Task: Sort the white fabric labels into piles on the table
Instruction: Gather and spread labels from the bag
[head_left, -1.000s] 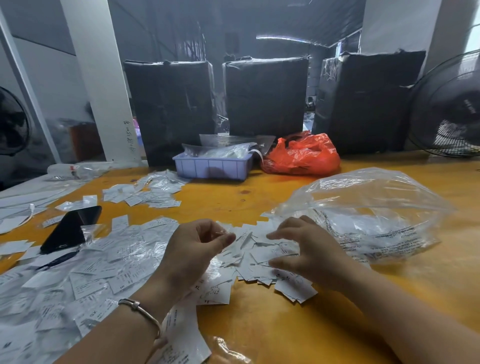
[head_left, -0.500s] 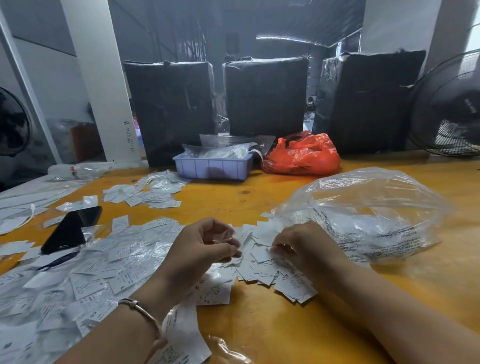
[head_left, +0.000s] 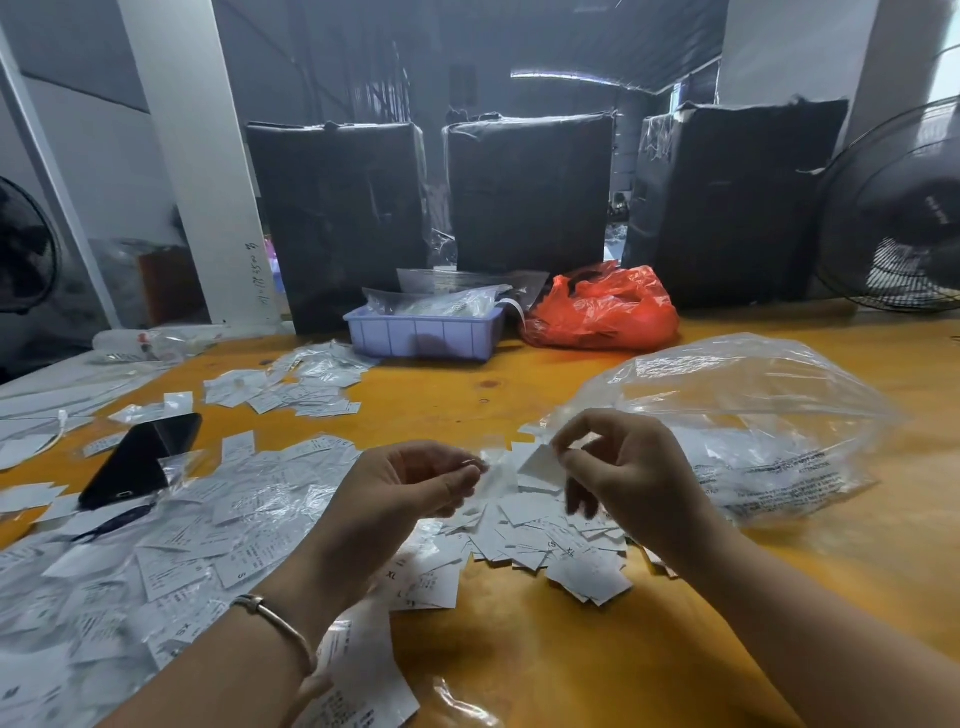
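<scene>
The table (head_left: 571, 670) under both hands is glossy, orange-varnished wood. Just right of the right hand (head_left: 631, 478) lies a crinkled, shiny clear plastic bag (head_left: 753, 410). The labels (head_left: 524, 535) below the hands look matt white. The left wrist wears a smooth metal bangle (head_left: 275, 623).

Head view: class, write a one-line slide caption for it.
Both hands, left hand and right hand, pinch white labels above a pile on the orange table.
</scene>
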